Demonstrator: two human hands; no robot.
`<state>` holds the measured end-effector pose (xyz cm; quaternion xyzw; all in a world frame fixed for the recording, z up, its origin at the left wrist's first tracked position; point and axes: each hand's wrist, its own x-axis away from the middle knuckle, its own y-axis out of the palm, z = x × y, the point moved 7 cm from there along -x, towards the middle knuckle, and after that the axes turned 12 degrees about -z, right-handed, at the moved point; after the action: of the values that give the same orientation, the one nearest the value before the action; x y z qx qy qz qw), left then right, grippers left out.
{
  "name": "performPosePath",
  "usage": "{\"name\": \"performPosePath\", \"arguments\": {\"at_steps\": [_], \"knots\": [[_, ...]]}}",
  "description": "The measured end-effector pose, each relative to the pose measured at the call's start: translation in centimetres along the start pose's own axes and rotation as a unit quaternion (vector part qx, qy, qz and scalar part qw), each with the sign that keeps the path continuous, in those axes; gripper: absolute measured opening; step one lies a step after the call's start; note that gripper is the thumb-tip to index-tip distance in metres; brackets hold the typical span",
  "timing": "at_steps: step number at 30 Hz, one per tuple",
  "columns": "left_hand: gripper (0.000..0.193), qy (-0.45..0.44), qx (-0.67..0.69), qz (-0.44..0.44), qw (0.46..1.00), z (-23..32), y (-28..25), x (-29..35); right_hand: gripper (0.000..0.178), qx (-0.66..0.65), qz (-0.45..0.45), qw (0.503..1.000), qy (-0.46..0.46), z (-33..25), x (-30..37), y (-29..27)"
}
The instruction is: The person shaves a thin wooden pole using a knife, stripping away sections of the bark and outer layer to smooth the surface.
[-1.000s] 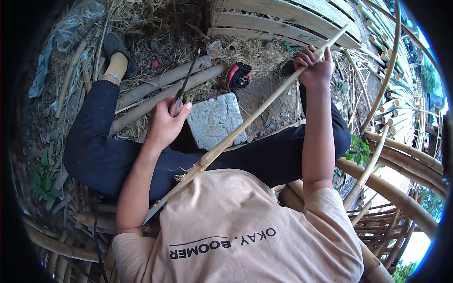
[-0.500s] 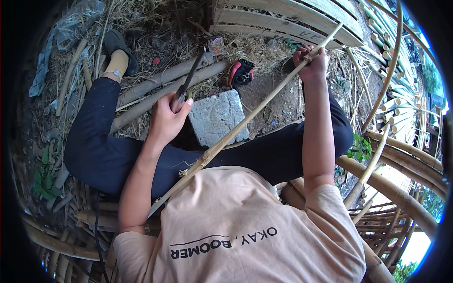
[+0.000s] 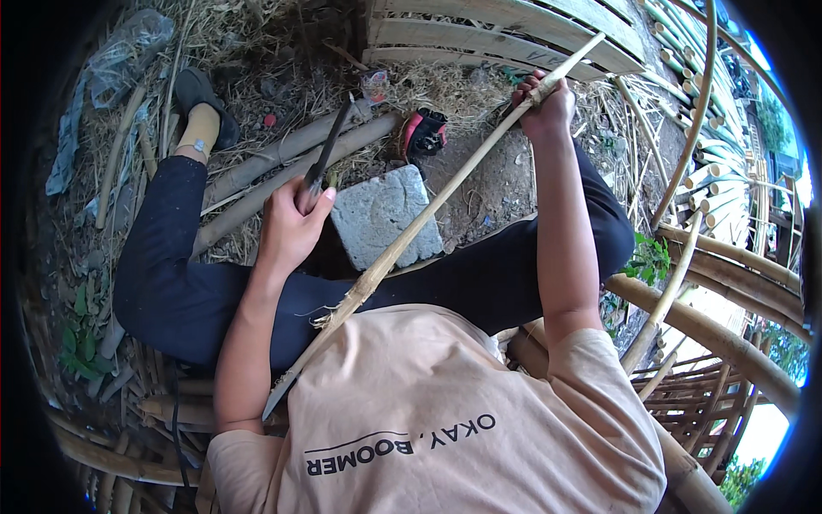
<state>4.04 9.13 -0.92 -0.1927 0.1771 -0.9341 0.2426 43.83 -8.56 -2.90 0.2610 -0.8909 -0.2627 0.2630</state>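
My left hand (image 3: 291, 227) is closed around the handle of a knife (image 3: 330, 140). Its long dark blade points up and away, past the left side of the pale stone block (image 3: 387, 216). At the far right, my right hand (image 3: 548, 101) grips a long bamboo strip (image 3: 445, 195) near its far end, at a knot. The strip slants down to the left across my lap and ends beside my left upper arm. Frayed fibres (image 3: 328, 317) stick out from its thicker lower part. Knife and strip are apart.
Bamboo poles (image 3: 300, 146) lie beyond the stone, beside a red and black object (image 3: 424, 133). A slatted wooden crate (image 3: 505, 38) stands at the far side. Stacked bamboo (image 3: 715, 188) and a thick pole (image 3: 728, 338) are on the right. A clear plastic bag (image 3: 133, 47) lies far left.
The whole view has shifted slightly, so most things sit a little further left. The strip seems slightly turned, with more of its pale face showing. Both hands keep their holds.
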Motion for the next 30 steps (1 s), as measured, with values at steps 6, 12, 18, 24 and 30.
{"name": "performPosePath", "arguments": {"at_steps": [6,12,18,24,30], "knots": [[0.035,0.005,-0.005,0.001,1.000,0.3,-0.1,0.1,0.035,-0.014,-0.007,1.000,-0.027,-0.7,1.0,1.2],[0.034,-0.017,-0.018,0.007,1.000,0.0,-0.3,0.5,0.028,-0.001,-0.117,0.991,-0.066,-3.9,1.8,7.0],[0.034,0.001,0.037,-0.015,0.999,0.8,0.7,-0.2,0.050,0.377,-0.045,0.924,-0.042,-10.2,-9.0,8.5],[0.031,-0.010,0.068,0.014,0.998,0.6,-0.6,0.3,0.047,0.835,-0.084,0.539,-0.062,-7.3,1.3,14.1],[0.021,0.048,0.256,-0.017,0.965,3.6,-1.0,1.0,0.048,0.821,-0.283,0.492,-0.068,-2.0,11.2,14.1]]}}
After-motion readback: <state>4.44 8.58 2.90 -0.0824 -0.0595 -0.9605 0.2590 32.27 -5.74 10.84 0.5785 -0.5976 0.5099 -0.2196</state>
